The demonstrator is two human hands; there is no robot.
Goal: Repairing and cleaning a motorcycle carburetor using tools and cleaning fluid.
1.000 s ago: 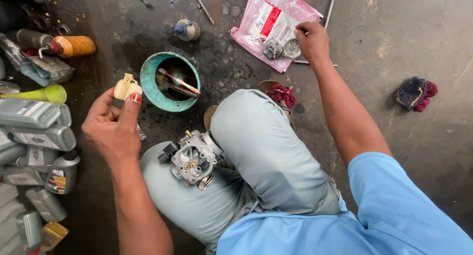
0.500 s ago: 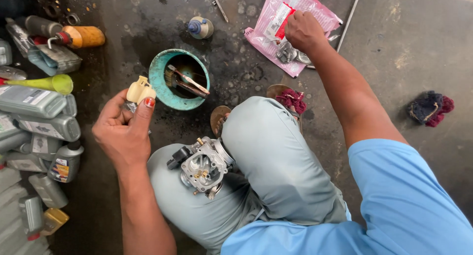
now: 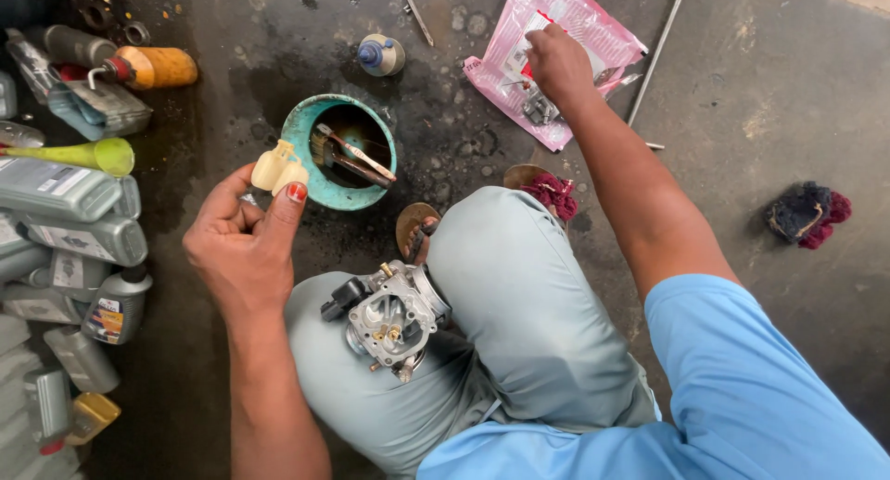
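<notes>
Left hand (image 3: 243,244) pinches a cream float (image 3: 278,168); right hand (image 3: 556,61), fingers curled, presses the pink bag (image 3: 565,21) beneath it.

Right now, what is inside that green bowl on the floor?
The green bowl holds a small brush with a pale handle, leaning across dark, dirty contents, apparently with another tool beside it. The bottom is too dark to tell whether liquid or other parts lie there.

Cream plastic float (image 3: 279,168) smooth; carburetor (image 3: 391,317) bare metal; pink bag (image 3: 556,54) glossy.
</notes>
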